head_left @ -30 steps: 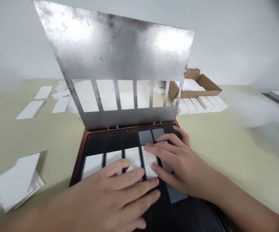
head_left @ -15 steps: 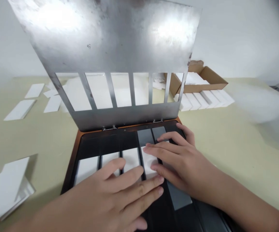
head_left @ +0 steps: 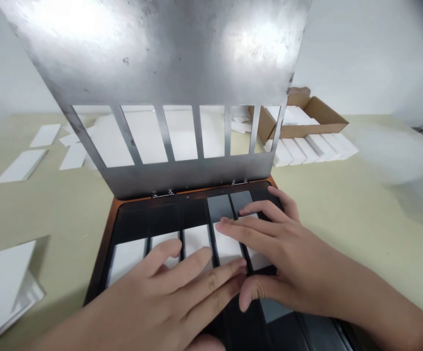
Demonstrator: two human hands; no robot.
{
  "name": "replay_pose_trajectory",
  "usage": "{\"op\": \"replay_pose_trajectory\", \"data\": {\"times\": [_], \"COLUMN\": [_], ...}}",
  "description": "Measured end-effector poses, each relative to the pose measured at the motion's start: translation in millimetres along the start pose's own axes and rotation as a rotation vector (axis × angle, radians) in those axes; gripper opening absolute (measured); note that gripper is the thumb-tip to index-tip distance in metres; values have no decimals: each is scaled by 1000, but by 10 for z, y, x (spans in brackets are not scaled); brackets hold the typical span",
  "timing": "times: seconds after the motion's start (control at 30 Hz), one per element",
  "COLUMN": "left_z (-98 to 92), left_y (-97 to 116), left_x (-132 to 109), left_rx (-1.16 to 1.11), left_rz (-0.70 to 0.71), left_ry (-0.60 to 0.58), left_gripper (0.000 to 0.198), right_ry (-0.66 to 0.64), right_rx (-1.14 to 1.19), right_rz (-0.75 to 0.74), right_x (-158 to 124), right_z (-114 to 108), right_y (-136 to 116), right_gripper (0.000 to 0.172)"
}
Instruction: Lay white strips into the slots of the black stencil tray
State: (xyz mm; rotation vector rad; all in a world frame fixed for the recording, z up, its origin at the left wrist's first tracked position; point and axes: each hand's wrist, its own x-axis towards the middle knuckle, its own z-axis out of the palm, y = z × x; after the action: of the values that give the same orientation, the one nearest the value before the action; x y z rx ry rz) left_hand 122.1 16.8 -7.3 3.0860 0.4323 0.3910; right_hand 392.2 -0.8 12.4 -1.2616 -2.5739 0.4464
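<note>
Both hands are lying flat on the white strips (head_left: 228, 246) in the black tray (head_left: 103, 253), fingers spread, nothing pinched or clamped. The left hand (head_left: 167, 287) covers the strips toward the tray's left side, and the right hand (head_left: 270, 258) sits just beside it, the two almost touching. A slotted steel plate (head_left: 160, 53), hinged to the tray's far edge, stands tilted up and blocks a lot of the view, with white pieces showing through its slots. Past the tray on the right there's a cardboard box (head_left: 306, 117) with white bars (head_left: 306, 148) lined up in front. Left of the tray, a pile of white sheets (head_left: 2, 292) sits on the table (head_left: 50, 204).
</note>
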Motion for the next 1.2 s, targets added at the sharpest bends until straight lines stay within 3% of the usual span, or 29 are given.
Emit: {"op": "replay_pose_trajectory", "data": {"times": [0.27,0.63,0.77,0.87,1.2], "left_z": [8,-36,-128,-163,-13], "left_y": [-27,-45,-64,-79,7], "left_x": [-22,-26,-62,-41,-14], "left_rx": [-48,48,125,144,-12], "left_rz": [-123,-142,90,233,-29], "left_ry": [79,58,77,-34,0], "left_gripper": [57,63,47,45,49], "right_ry": [-10,20,42,64,100], "right_rx": [10,15,-3,-14,-24], "right_rz": [-15,52,42,36,41], "right_x": [-9,25,23,31,58], "right_z": [2,2,28,60,99], "right_y": [42,-50,-35,-27,-14], "right_gripper": [70,43,41,39,34]}}
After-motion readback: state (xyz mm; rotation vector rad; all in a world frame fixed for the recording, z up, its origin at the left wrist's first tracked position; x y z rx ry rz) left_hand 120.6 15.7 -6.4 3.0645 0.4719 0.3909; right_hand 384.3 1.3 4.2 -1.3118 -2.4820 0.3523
